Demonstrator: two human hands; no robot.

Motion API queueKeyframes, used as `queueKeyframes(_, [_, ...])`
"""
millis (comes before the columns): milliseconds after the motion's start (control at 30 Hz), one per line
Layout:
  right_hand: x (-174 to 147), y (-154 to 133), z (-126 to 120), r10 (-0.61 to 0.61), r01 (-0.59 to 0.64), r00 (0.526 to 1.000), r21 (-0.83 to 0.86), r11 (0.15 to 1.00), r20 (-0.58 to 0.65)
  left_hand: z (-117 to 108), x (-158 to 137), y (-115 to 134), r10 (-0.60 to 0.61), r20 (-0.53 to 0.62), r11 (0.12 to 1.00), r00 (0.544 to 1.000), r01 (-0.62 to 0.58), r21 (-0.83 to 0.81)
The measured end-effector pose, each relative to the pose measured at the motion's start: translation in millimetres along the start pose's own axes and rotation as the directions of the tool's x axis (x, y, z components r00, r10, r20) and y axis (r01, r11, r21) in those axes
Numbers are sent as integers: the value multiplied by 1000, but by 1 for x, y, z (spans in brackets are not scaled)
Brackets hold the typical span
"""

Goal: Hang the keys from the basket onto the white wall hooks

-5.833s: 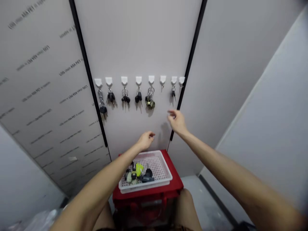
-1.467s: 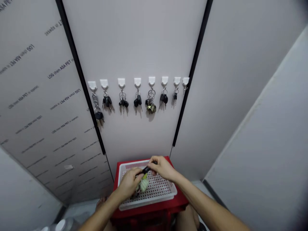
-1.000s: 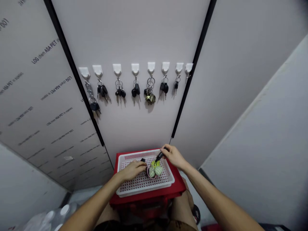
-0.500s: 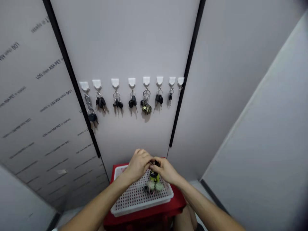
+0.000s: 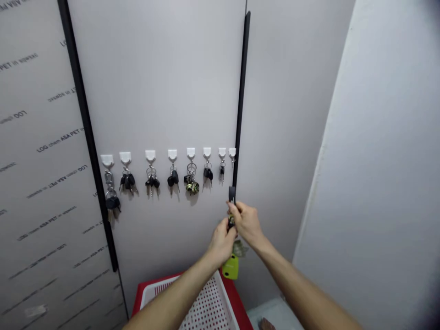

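My right hand (image 5: 246,222) is closed on a black strap loop (image 5: 232,194) at the top of a key ring, just below the rightmost white hook (image 5: 233,153). My left hand (image 5: 222,240) grips the same key ring a little lower, around a dark part. Below my fingers dangle a yellow-green key fob (image 5: 230,267) and a pale green crumpled-looking charm (image 5: 239,249). The ring itself is mostly hidden by my fingers. No keys hang from the rightmost hook, while the hook (image 5: 222,153) left of it carries small black keys (image 5: 222,173).
More white hooks run left along the grey panel, with several bunches of keys, one with brass-coloured charms (image 5: 192,187). Black vertical strips (image 5: 242,87) edge the panel. Below, a white perforated basket (image 5: 225,298) rests on a red stool (image 5: 245,311).
Both hands have lifted the key ring from above the basket up and right toward the rightmost hook. The black loop now sticks up, and the view has shifted.
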State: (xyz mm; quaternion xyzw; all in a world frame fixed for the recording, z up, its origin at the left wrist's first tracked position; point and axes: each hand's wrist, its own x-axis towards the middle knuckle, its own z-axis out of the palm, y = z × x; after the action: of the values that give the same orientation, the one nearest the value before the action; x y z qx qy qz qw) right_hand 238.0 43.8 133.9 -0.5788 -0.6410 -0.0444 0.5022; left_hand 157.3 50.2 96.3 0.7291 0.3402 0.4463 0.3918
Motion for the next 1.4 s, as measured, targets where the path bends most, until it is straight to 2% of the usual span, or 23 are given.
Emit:
queueKeyframes(100, [39, -1, -19, -30, 14, 994, -157, 987, -104, 1, 30, 29, 34, -80, 997, 996, -28, 75])
queueKeyframes(200, [70, -2, -31, -25, -20, 990, -309, 951, -140, 2, 53, 50, 110, -115, 989, 987, -97, 112])
queueKeyframes(300, [90, -3, -33, -1, -51, 992, -421, 906, -123, 3, 69, 61, 117, -130, 978, 985, -92, 187])
queueKeyframes(433, [103, -1, -31, 20, -59, 996, -509, 859, -81, 3, 82, 61, 95, -129, 973, 987, -65, 220])
queueKeyframes(600, [105, 0, -29, 73, -57, 997, -561, 826, 6, 4, 85, 53, 76, -130, 976, 989, -48, 211])
queueKeyframes(800, [105, -7, -28, 148, -43, 981, -602, 797, 126, 4, 84, 43, 59, -79, 980, 995, -43, 192])
queueKeyframes(1133, [114, -11, -22, 172, -22, 968, -623, 782, 183, -2, 91, 37, 72, 6, 983, 997, -72, 170])
queueKeyframes(1267, [99, -4, -18, 189, -27, 964, -634, 773, 189, -9, 74, 24, 50, 30, 986, 998, -54, 158])
queueKeyframes(1333, [82, 0, -17, 183, -18, 963, -630, 776, 198, -17, 61, 13, 18, 8, 989, 1000, -19, 150])
queueKeyframes(1400, [62, 4, -16, 137, -21, 979, -598, 801, 149, -29, 47, -1, -24, -27, 990, 999, 27, 142])
